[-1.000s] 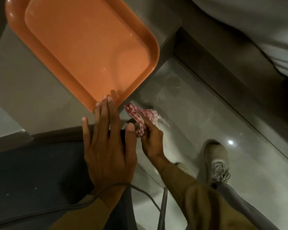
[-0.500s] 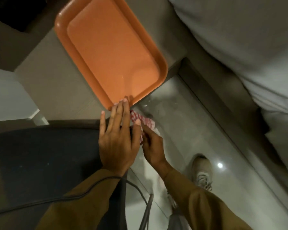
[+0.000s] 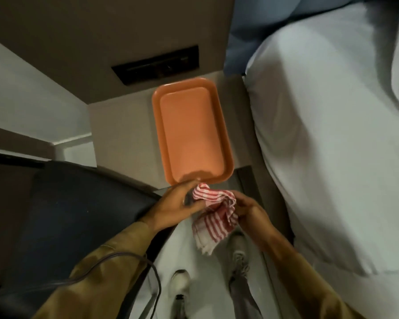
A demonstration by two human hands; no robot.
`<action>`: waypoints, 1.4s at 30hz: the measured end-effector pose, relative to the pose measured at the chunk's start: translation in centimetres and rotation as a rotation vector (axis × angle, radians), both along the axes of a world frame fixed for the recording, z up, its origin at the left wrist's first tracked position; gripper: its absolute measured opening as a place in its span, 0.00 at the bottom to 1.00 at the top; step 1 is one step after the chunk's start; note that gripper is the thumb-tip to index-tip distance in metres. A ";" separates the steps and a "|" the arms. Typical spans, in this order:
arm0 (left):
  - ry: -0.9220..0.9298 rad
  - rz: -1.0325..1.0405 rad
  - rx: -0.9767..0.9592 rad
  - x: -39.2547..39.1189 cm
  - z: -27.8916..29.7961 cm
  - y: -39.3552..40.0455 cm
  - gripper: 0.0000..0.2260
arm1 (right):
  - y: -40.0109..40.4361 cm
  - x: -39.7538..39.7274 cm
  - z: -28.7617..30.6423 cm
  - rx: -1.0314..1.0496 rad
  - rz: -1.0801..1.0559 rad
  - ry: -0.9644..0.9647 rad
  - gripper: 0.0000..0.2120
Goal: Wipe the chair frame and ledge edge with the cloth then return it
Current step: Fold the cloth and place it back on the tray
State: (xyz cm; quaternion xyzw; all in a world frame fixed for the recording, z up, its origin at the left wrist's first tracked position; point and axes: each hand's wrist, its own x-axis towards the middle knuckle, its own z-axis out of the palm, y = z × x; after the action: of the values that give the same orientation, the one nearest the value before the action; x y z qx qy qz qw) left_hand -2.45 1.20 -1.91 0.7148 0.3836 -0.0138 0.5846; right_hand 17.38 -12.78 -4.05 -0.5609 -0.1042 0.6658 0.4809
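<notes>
A red-and-white striped cloth hangs between both hands, just in front of the ledge. My left hand pinches its upper left end beside the dark chair seat. Gripping the right side of the cloth is my right hand, and the loose end droops toward the floor. The beige ledge lies straight ahead with an orange tray on it. The tray's near end reaches the ledge edge, just above my hands.
A bed with white bedding fills the right side. A dark switch panel sits on the wall behind the ledge. My two shoes stand on the pale floor between chair and bed. A grey cable loops over my left sleeve.
My left hand lifted off the chair seat and took hold of the cloth. The cloth came up from beside the chair edge and now spreads between both hands. The view pulled back.
</notes>
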 end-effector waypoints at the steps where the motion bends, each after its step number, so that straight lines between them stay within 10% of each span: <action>1: -0.004 0.070 -0.014 0.4 0.5 0.2 0.19 | 1.1 1.0 0.6 -0.002 0.004 0.028 0.25; 7: 0.006 0.436 0.070 1.9 3.0 0.7 0.05 | 6.2 5.3 3.9 -0.010 0.167 -0.010 0.20; 16: -0.018 0.538 0.239 3.4 4.7 1.6 0.10 | 10.2 7.6 6.4 0.226 0.581 -0.756 0.18; 26: -0.143 0.833 0.048 4.8 3.0 1.5 0.07 | 12.1 7.2 4.5 0.189 0.260 -0.431 0.12; 42: 0.125 0.956 0.090 5.6 -6.6 3.7 0.18 | 16.5 3.0 -4.8 -0.103 0.170 -0.619 0.18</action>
State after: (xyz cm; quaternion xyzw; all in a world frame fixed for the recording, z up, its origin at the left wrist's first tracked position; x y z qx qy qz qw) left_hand 3.15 4.94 -8.48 0.4807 0.7037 0.2301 0.4700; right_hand 20.42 3.72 -8.82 -0.7495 -0.2581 0.5058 0.3403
